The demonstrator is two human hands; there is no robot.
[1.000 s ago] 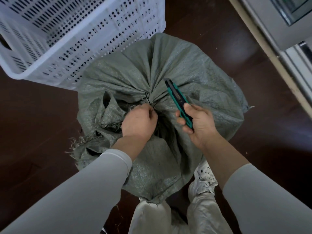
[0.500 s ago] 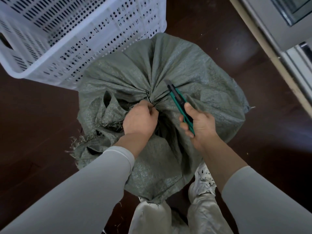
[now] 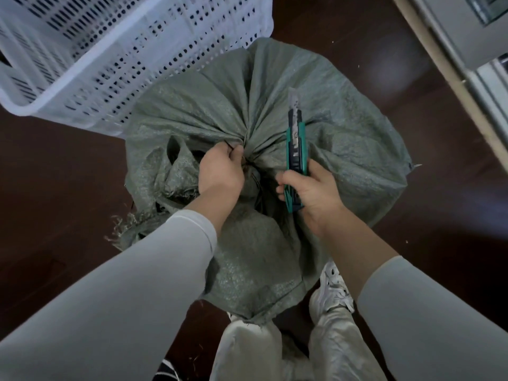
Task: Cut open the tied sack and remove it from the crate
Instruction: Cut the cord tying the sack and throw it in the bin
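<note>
A grey-green woven sack [image 3: 343,127] stands on the dark floor, its mouth gathered and bound by a thin black tie [image 3: 233,147] at the centre. My left hand [image 3: 220,171] pinches the tie and the bunched neck. My right hand [image 3: 313,192] grips a teal utility knife [image 3: 294,144] just right of the knot, with the blade extended and pointing away from me. A white perforated crate [image 3: 115,50] sits tilted behind the sack at the upper left, touching it.
Dark wooden floor [image 3: 55,188] surrounds the sack. A pale skirting edge and a grey cabinet [image 3: 453,37] run along the right. My legs and a white shoe [image 3: 330,292] are directly below the sack. Frayed sack threads lie at the left.
My right hand swung the knife from a leftward slant to nearly upright, and the blade now sticks out further. My left hand shifted slightly left on the knot.
</note>
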